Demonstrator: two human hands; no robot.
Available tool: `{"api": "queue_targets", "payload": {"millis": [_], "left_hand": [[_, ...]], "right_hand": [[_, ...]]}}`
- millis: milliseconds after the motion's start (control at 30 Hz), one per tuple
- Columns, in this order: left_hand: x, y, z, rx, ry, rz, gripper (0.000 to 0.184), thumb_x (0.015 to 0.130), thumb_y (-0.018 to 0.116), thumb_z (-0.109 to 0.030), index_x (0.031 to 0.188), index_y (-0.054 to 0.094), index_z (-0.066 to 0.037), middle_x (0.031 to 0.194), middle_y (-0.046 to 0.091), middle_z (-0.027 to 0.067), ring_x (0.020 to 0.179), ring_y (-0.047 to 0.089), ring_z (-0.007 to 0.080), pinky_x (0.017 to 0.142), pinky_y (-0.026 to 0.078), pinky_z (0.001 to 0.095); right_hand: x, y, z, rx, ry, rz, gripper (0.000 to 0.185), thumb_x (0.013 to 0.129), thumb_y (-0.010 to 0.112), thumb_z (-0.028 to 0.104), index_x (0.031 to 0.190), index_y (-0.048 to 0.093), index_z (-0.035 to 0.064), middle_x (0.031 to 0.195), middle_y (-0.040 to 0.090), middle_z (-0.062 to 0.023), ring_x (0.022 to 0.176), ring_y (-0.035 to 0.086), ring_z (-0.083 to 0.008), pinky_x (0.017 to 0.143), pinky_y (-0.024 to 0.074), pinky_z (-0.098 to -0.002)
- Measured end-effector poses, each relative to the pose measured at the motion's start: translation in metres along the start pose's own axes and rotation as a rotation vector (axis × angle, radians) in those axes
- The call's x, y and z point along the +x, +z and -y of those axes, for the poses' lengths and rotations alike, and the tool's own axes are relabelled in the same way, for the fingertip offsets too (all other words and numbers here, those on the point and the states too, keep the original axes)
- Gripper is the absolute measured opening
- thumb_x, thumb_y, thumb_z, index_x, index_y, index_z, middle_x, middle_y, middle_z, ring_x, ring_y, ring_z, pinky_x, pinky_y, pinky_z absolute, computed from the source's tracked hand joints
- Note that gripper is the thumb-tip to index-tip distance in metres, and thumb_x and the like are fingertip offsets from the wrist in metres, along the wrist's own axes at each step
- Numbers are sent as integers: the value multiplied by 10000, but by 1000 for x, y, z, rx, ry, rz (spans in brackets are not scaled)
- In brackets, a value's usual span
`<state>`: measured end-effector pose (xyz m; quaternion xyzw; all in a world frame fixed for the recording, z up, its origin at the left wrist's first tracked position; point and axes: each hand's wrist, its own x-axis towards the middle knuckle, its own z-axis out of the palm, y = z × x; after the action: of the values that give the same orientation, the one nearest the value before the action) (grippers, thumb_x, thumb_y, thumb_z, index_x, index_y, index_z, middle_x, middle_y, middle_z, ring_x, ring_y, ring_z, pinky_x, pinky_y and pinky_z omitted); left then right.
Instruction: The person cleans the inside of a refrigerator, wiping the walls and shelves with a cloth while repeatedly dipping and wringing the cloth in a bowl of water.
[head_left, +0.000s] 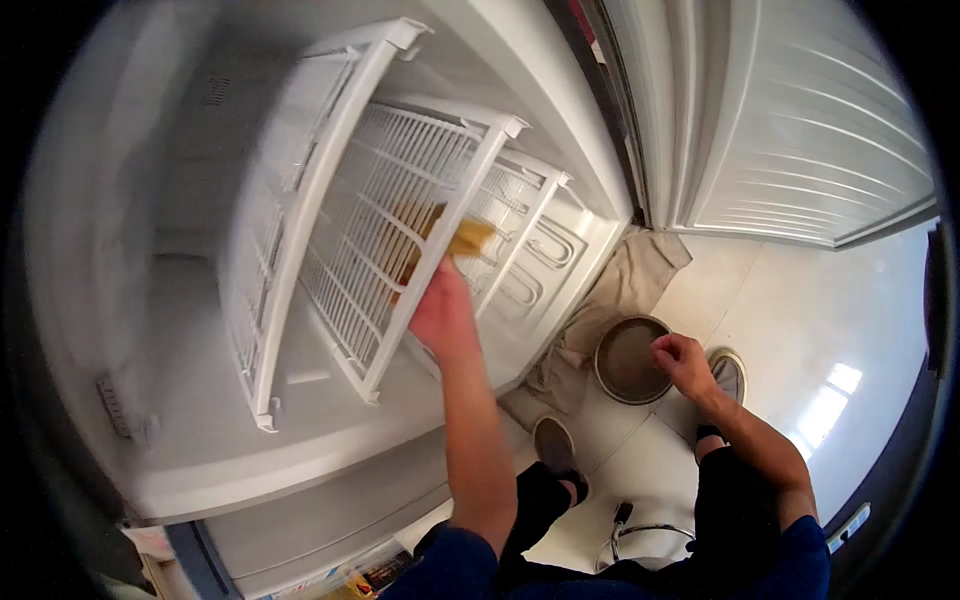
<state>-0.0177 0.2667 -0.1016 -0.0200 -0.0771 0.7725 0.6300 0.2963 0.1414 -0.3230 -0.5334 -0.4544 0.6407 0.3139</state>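
A person in dark blue sleeves reaches the left hand [443,312] into an open white refrigerator cabinet [300,472], the fingers closed on a yellow cloth [470,240] near the center of the frame. Both the hand and the cloth are blurred, and part of the cloth shows through the bars of the middle wire shelf [490,160], whose white front edge runs at a slant past the hand. Another wire shelf [322,190] stands to its left in the frame, a smaller one [522,240] to its right, beside an inner panel with looped ridges [535,265]. The right hand [683,365], right of center, hangs over the edge of a round basin [630,365], its fingers curled in and narrow, with nothing visible between them. The basin sits on the pale, glossy floor [760,300] next to a crumpled beige cloth [640,275], which lies along the foot of the cabinet. A shoe [554,445] shows at lower center and another shoe [733,375] just beside the basin. The ribbed door [800,130] fills the upper right, while a white power strip [850,528] appears at lower right.
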Motion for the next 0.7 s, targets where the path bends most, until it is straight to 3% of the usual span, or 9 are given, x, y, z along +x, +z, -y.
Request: {"api": "queue_targets", "payload": {"millis": [100,200,300,400,433,500,567,667,700], "left_hand": [[-41,-25,-23,49,-150,10,416,959,575,-236,1316,586,-23,1360,604,131,1252,565,245,1081,421,468],[-74,7,23,112,-37,-210,407,989,510,-208,1346,556,-20,1399,566,132,1305,515,267,1125,373,443],[-91,37,54,433,-92,-156,418,990,482,-167,1384,524,-34,1449,519,126,1328,492,280,1123,379,451],[-95,51,51,408,-150,-128,414,971,493,-123,1377,535,-51,1434,527,120,1321,492,283,1122,377,445],[-91,45,37,997,-171,-77,415,958,512,-109,1368,540,-47,1413,539,133,1305,499,296,1120,373,443],[-88,66,51,1567,-167,-36,417,945,530,-94,1358,544,-43,1392,551,146,1290,507,309,1117,370,441],[-81,123,98,2707,-301,624,345,896,570,-89,1237,620,-61,1226,613,161,1100,585,358,942,476,423],[-71,99,60,2788,117,1026,434,855,637,-134,1279,588,-57,1271,604,153,1213,543,331,1026,423,441],[-74,122,67,2769,159,1013,434,855,637,-134,1279,588,-57,1271,604,153,1213,543,331,1026,423,441]], "right_hand": [[1,4,-1,21,50,1,132,927,636,86,992,663,-26,839,692,-62,775,615,-114,707,513,-294],[3,10,1,64,0,6,132,935,623,80,1003,661,-26,847,695,-63,774,621,-122,708,510,-285],[3,13,6,-8,-38,19,139,956,614,101,994,663,-24,884,700,-62,784,631,-131,748,514,-277],[-2,18,69,300,-190,224,359,1000,597,233,1298,544,41,1188,636,-70,1011,602,-145,844,522,-319],[-9,27,146,529,-254,302,481,1014,588,321,1408,470,71,1292,591,-69,1104,580,-155,884,525,-345],[-14,43,221,876,-183,545,639,995,538,482,1485,365,109,1375,534,-79,1223,538,-203,935,520,-394],[-13,58,270,982,-122,733,723,969,486,609,1494,362,127,1405,523,-93,1284,526,-248,988,510,-433],[-25,87,309,960,27,595,699,978,455,616,1462,408,113,1422,523,-110,1279,539,-270,996,512,-452],[-27,93,310,987,96,643,653,996,455,577,1441,432,99,1421,526,-119,1263,553,-281,999,512,-471]]}}
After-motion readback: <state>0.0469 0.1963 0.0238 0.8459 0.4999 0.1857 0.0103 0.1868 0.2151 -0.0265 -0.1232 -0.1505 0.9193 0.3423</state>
